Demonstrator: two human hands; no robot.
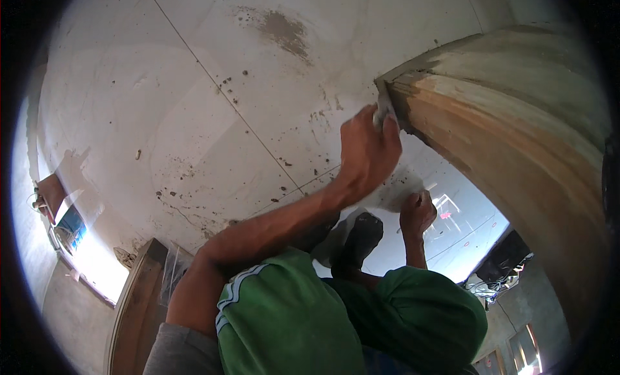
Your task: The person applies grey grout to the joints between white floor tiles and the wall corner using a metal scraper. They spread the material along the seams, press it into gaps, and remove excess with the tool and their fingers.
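Note:
My left hand (369,149) is closed around a small, flat grey piece (383,104), its kind unclear, which meets the foot of a wooden door frame (445,120). The thumb and fingers pinch it from both sides. Lower and to the right, my right hand (418,212) hangs with fingers curled inward over the tiles. Whether that fist holds anything is hidden. Under both hands lies a pale tiled floor (213,116) with dark joint lines and scattered crumbs of dirt.
A dried grey-brown smear (282,32) marks the far floor. My dark-covered foot (365,233) stands between the green trouser legs. Another wooden frame (137,304) rises at the lower left. A black object with tangled wires (500,271) is at the lower right.

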